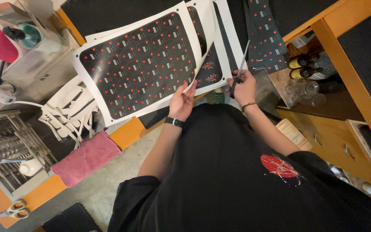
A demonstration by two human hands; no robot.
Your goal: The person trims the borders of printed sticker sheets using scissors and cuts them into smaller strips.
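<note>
I see my left hand [181,101] pinching the near edge of the top sticker sheet [140,60]; my right hand [243,86] is closed round the scissors [239,66], blades up. Cut strips [267,34] lie farther along the counter [127,133] (white offcuts [67,111] too); at least 2 sheets look uncut.

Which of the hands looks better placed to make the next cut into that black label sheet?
Probably the right hand: it holds the scissors, blades pointing up beside the sheet. The left hand is pinching the black label sheet's lower edge.
</note>
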